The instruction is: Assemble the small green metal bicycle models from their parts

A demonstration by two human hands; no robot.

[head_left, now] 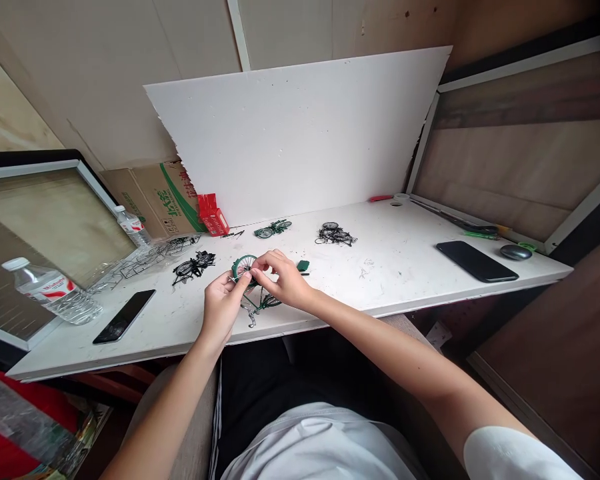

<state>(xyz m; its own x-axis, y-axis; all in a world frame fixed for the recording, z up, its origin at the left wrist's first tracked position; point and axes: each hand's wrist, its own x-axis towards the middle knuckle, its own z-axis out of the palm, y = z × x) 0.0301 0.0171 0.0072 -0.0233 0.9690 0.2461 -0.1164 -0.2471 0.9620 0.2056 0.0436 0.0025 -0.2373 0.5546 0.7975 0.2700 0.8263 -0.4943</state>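
Note:
Near the front edge of the white table, a small green model bicycle (253, 301) is held with one spoked wheel (244, 265) upward and its handlebar end low. My left hand (221, 298) is closed, thumb and fingers pinching the bicycle at that wheel. My right hand (284, 280) is closed too, its thumb and fingertips together at the hub side of the same wheel. Whether a tiny part sits between the right fingertips is hidden. Just past the right hand lies a small green piece (303, 265) with a dark strip beside it.
Black model bicycles (194, 267) (335, 233) and a green one (273, 229) lie farther back. Wire-like frames in plastic (150, 260), water bottles (55, 291), a phone (125, 317) and a red box (213, 215) are left. Another phone (477, 261) and a mouse (515, 252) are right.

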